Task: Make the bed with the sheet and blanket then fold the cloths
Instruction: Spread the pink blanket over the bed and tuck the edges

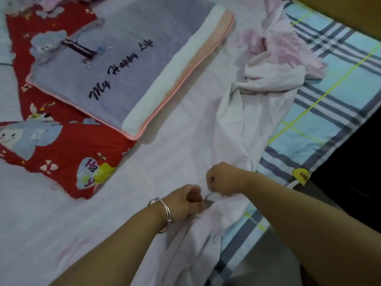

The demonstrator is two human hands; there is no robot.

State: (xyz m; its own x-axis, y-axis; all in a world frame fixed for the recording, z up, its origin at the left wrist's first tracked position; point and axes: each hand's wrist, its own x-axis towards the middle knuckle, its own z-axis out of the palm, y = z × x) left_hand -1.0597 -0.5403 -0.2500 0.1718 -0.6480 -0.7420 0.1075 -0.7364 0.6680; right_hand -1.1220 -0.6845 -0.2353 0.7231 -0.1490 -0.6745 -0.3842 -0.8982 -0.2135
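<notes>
We saw both hands low in the centre of the frame, close together on the pale pink sheet (175, 162) that covered most of the bed. The left hand (188, 201), with two silver bangles (165, 211) on its wrist, had its fingers curled shut on a gathered edge of the sheet. The right hand (223, 178), just above and to the right of it, was fisted on the same bunched cloth. From there the sheet ran in loose folds up the right side to a crumpled heap (274, 65) in the upper right, lying over a blue plaid blanket (329, 83) along the right edge. In the upper left a grey pillow (123, 65) lettered "My Happy Life" lay on a red cartoon-print cloth (61, 149).
</notes>
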